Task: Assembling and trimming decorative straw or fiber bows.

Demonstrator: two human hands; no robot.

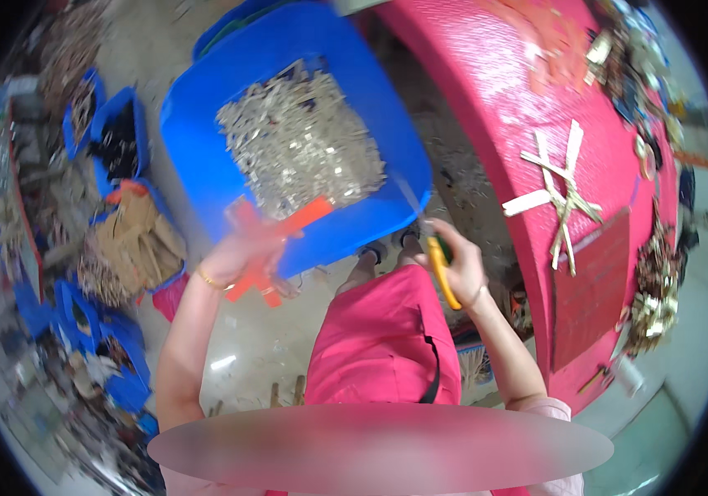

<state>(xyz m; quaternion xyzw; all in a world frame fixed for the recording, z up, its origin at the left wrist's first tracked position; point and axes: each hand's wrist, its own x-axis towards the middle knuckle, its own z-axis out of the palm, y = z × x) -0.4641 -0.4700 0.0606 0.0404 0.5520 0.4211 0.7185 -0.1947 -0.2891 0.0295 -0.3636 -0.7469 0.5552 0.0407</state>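
Note:
My left hand [242,255], blurred by motion, is closed on a bundle of crossed orange strips [308,215] that fan out around the fingers. It is over the near left edge of a large blue bin [193,136]. Inside that bin lies a heap of small pale cut scraps [304,140]. Off the bin's near right corner, my right hand [460,263] grips scissors [445,281] with yellow and green handles. Their blades point toward the bin and are smeared, so how far apart they are cannot be seen. The scissors and the strips are apart.
At right stands a pink-covered table [495,124] bearing crossed cream strips [565,198], a dark red board [594,289] and orange strips [548,50] farther back. Several blue containers line the left side, near a tan folded sack or cardboard [143,236]. A pink apron [379,339] covers my front.

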